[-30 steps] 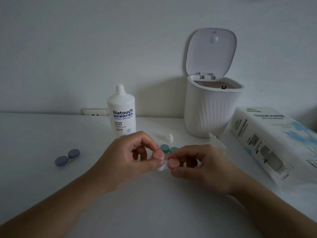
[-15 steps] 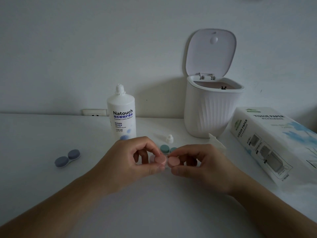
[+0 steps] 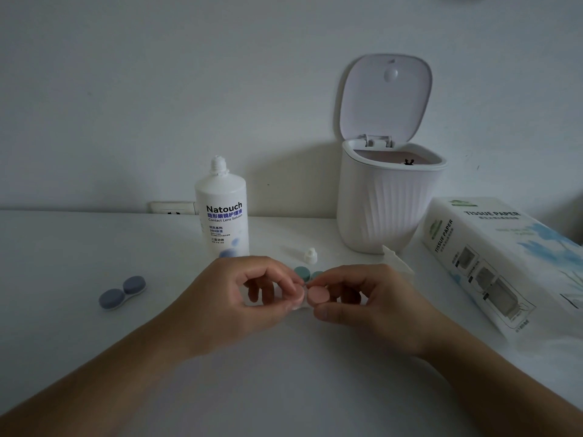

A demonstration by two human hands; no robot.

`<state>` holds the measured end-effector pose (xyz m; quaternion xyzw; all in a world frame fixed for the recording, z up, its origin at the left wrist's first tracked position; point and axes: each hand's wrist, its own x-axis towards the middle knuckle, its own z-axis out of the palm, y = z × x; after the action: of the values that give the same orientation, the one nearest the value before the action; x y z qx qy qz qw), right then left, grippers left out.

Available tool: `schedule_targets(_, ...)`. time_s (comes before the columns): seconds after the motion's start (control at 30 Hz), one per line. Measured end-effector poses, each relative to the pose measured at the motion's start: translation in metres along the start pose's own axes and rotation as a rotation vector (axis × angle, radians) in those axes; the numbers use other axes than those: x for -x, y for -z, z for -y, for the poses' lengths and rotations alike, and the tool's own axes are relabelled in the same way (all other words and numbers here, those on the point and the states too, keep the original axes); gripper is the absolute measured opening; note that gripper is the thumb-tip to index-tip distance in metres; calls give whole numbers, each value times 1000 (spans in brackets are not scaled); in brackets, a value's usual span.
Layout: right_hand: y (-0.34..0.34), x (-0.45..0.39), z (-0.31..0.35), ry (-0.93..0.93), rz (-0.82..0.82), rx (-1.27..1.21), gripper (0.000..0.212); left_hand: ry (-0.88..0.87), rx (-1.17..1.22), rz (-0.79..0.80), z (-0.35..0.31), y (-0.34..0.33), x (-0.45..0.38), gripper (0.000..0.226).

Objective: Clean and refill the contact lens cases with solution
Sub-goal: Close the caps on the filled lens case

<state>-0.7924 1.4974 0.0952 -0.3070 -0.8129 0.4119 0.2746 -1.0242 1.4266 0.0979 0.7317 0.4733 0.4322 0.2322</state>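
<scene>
Here we are pinching the pink case (image 3: 310,296) between both hands: left hand (image 3: 249,305) curling on 1 cap, right hand (image 3: 375,305) gripping the other.

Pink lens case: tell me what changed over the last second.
The pink lens case came down slightly and tipped, so both pink caps now face the camera more squarely. The left hand and right hand kept their fingers pinched on its two caps throughout. The solution bottle, blue-grey case, green case, bin and tissue box stayed put.
</scene>
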Motion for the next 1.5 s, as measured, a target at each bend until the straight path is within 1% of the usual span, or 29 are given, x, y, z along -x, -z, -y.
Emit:
schedule_targets(0.13,-2,0,0,7,2,-23,29,15,-6,2,-1,0,0,18)
schedule_targets(0.27,-2,-1,0,-3,-8,-32,34,70,-34,-57,-3,1,-1,33)
schedule_targets(0.33,-2,-1,0,2,-5,-23,34,58,-62,-74,-4,2,-1,35)
schedule_targets(0.4,-2,-1,0,5,-3,-19,36,36,-76,-82,-4,1,-1,33)
schedule_targets(0.5,-2,-1,1,7,0,-26,35,49,-63,-90,-4,1,0,22)
schedule_targets(0.6,-2,-1,1,14,-6,-45,34,60,-48,-51,-3,2,1,28)
schedule_targets(0.73,-1,0,0,17,-6,-28,33,65,-29,21,-3,3,1,44)
schedule_targets(0.87,-2,-1,1,26,-10,-39,33,78,-89,-64,1,3,-1,44)
schedule_targets(0.93,-2,-1,1,26,-11,-29,34,82,-112,-75,3,2,-1,44)
schedule_targets(1.03,-1,0,1,28,0,-6,34,61,-105,-52,2,1,0,33)
schedule_targets(1.1,-1,0,1,27,0,-2,33,41,-74,1,-1,1,0,27)
schedule_targets(1.13,0,0,1,27,1,-3,31,38,-52,30,-1,1,0,30)
schedule_targets(1.2,0,0,1,21,7,-7,28,52,-51,63,0,1,0,42)
schedule_targets(1.27,1,1,0,22,13,0,28,74,-76,66,1,0,1,52)
schedule_targets(1.3,1,1,1,25,15,3,27,79,-77,58,1,0,1,53)
schedule_targets(1.4,1,0,0,29,14,0,28,82,-52,10,3,-1,-2,42)
schedule_targets(1.5,0,-1,0,29,2,-14,32,73,-55,8,5,-1,-1,33)
